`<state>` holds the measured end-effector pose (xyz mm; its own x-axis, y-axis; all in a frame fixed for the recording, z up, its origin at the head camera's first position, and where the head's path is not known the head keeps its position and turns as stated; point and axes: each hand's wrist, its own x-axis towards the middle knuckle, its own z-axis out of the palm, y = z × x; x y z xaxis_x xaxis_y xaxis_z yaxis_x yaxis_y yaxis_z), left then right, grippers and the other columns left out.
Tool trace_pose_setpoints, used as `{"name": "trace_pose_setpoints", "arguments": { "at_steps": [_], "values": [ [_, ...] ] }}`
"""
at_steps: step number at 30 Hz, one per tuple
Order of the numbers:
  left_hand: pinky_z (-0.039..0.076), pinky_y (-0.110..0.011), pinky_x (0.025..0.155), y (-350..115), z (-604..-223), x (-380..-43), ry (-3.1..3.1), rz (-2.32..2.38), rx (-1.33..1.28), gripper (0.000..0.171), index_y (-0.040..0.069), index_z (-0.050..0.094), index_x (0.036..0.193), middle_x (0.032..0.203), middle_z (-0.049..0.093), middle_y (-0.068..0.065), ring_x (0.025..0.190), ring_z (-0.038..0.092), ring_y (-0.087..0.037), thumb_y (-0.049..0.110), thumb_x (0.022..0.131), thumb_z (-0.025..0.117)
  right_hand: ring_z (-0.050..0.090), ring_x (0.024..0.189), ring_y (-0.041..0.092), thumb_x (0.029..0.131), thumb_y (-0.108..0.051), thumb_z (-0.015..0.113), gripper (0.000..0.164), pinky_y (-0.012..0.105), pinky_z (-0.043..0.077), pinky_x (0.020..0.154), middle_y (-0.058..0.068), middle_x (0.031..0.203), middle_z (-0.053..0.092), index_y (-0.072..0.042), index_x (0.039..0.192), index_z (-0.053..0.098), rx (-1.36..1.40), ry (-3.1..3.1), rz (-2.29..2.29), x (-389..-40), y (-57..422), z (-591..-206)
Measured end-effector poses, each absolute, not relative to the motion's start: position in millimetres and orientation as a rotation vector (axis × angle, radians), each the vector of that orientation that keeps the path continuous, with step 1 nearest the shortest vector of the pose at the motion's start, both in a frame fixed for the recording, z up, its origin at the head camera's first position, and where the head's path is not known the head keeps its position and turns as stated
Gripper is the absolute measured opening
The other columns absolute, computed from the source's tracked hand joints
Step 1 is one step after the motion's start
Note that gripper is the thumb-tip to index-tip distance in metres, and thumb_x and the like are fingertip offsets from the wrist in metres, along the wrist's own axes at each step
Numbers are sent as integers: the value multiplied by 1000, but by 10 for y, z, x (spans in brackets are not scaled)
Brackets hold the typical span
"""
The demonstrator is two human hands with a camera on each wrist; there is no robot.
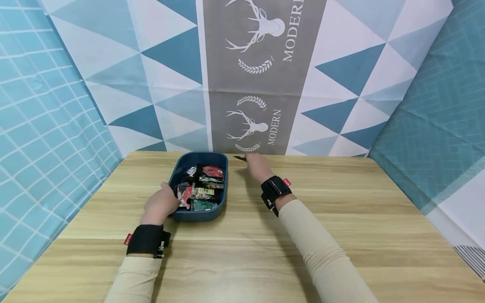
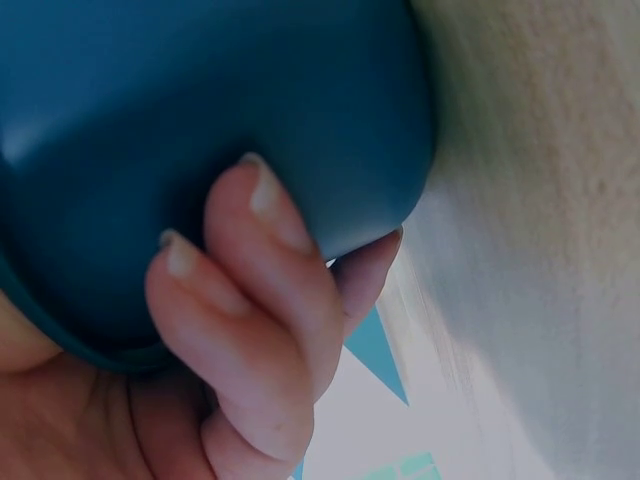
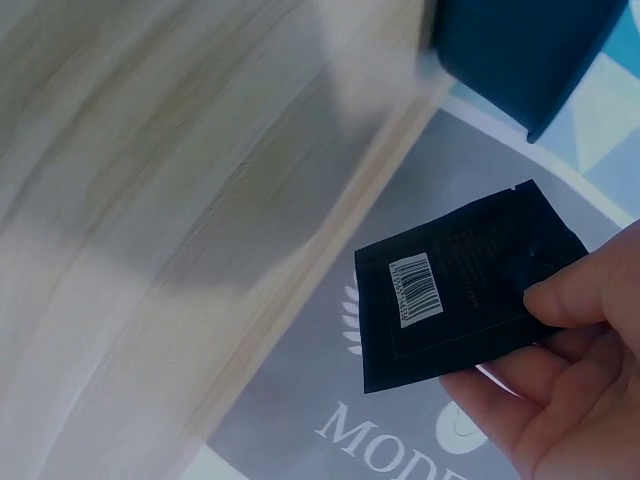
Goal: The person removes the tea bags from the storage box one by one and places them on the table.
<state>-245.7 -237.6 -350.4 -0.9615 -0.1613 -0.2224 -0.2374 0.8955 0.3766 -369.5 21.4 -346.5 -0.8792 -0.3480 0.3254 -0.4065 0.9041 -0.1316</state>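
A dark blue rectangular tub (image 1: 200, 215) with rounded corners stands on the wooden table, left of centre. Several small packets (image 1: 204, 191) in red, green, black and mixed colours lie inside it. My left hand (image 1: 162, 203) grips the tub's left side, and the left wrist view shows its curled fingers (image 2: 255, 290) against the outer wall. To the right of the tub, near the table's far edge, my right hand (image 1: 259, 166) pinches a flat black sachet (image 3: 450, 290) between thumb and fingers. A white barcode label faces the right wrist camera.
The wooden table (image 1: 322, 219) reaches back to a hanging cloth (image 1: 163, 84) with blue and white triangles and a grey deer-print band. Blue tiled-pattern cloth (image 1: 41, 126) hangs on the left, and a teal patterned cloth (image 1: 435, 118) on the right.
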Motion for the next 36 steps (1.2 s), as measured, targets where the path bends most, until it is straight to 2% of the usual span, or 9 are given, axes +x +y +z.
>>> {"name": "trace_pose_setpoints", "arguments": {
  "at_steps": [7,12,15,19,28,33,36],
  "values": [
    [44,-38,61,-2392,-3477,-2464,2892,571,-313,74,-20,2,140,95,60,-33,67,58,-29,14,92,46,65,78,24,92,3,46,20,38,52,64,11,89,68,-5,88,64,560,-2826,259,-3778,184,-3539],
    [43,-36,57,-2407,-3483,-2457,2890,598,-326,72,-20,2,140,81,61,-26,60,57,-27,14,93,45,65,81,27,92,5,45,21,39,52,66,13,90,69,-4,90,64,581,-2833,264,-3811,153,-3569],
    [41,-35,55,-2411,-3478,-2461,2883,612,-329,71,-19,1,141,75,60,-21,57,56,-25,13,93,43,66,85,28,92,4,45,22,40,53,70,14,94,69,-2,97,65,597,-2855,306,-3830,158,-3583],
    [42,-35,57,-2418,-3456,-2468,2896,610,-329,71,-19,2,141,80,60,-24,60,56,-26,13,93,44,64,93,30,93,2,45,22,42,51,77,15,100,68,0,105,64,623,-2898,385,-3868,175,-3599],
    [42,-35,57,-2423,-3470,-2439,2898,584,-332,71,-19,2,141,78,62,-23,60,57,-26,14,94,44,63,95,28,93,-1,45,21,40,50,82,13,102,67,-2,102,64,667,-2951,385,-3958,179,-3706],
    [43,-36,57,-2381,-3486,-2435,2910,582,-327,69,-20,6,140,81,62,-25,61,58,-27,13,94,45,61,104,30,92,2,45,30,41,48,89,14,113,65,-4,115,62,684,-3010,382,-3947,188,-3749],
    [43,-37,60,-2359,-3486,-2443,2917,576,-324,69,-20,7,140,89,62,-28,65,57,-27,13,93,46,60,105,30,91,2,46,32,41,47,90,14,116,64,-6,117,62,674,-3038,360,-3934,190,-3757]
  ]
}}
